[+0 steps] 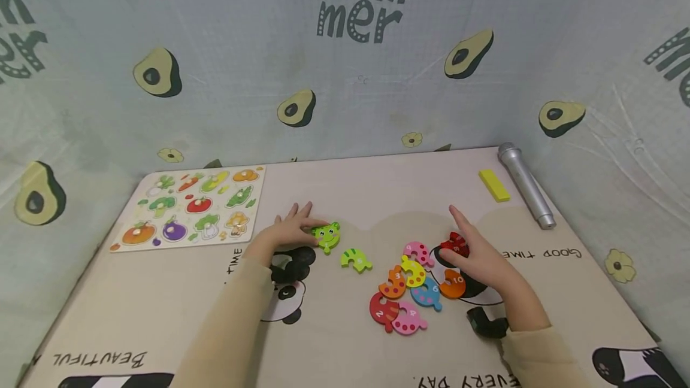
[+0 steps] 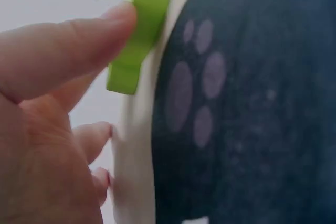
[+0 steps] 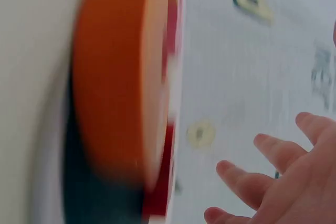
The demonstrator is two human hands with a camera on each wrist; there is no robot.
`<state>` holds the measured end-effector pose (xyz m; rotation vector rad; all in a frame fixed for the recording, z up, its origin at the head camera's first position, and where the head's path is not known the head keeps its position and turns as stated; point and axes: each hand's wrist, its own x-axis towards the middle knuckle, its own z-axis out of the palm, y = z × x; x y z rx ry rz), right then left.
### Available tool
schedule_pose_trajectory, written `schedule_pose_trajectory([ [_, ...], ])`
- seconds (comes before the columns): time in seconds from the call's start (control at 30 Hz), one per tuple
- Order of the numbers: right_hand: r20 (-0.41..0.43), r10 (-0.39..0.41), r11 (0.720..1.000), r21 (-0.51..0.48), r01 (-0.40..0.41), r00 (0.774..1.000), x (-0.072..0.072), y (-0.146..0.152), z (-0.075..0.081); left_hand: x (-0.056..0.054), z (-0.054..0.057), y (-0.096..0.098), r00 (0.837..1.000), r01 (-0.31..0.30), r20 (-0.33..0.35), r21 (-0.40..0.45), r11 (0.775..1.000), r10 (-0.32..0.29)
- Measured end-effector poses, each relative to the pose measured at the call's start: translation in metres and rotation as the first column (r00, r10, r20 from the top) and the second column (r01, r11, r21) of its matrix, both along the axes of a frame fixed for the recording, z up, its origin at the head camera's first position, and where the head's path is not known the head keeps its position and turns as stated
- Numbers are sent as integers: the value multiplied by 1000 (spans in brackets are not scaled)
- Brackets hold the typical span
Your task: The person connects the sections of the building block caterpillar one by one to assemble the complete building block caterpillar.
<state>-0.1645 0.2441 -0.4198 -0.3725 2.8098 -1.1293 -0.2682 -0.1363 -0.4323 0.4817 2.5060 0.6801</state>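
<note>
My left hand (image 1: 289, 230) pinches the left edge of a green animal-face puzzle piece (image 1: 327, 237) between thumb and index finger, the other fingers spread. The left wrist view shows the thumb on the side of this green piece (image 2: 149, 11); the index fingertip is hidden. A green striped arched piece (image 1: 356, 260) lies just right of it. My right hand (image 1: 481, 261) is spread beside a red piece (image 1: 456, 245) and an orange numbered piece (image 1: 452, 284), holding nothing. In the right wrist view, the orange piece (image 3: 113, 77) looms blurred, apart from the fingers (image 3: 247, 182).
Pink, yellow, orange, blue and red pieces (image 1: 384, 310) cluster at the middle right. A vegetable picture board (image 1: 259, 196) lies at the back left. A yellow block (image 1: 494, 185) and a silver microphone (image 1: 527, 185) lie at the back right. Printed cloth (image 1: 232, 76) hangs behind the table.
</note>
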Motion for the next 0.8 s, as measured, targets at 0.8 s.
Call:
schedule_pose_trajectory([
  [0.8,147,353,889,254,-380,924,40,-88,-19,26,-20,-5,986,-6,-166,141,990,30],
])
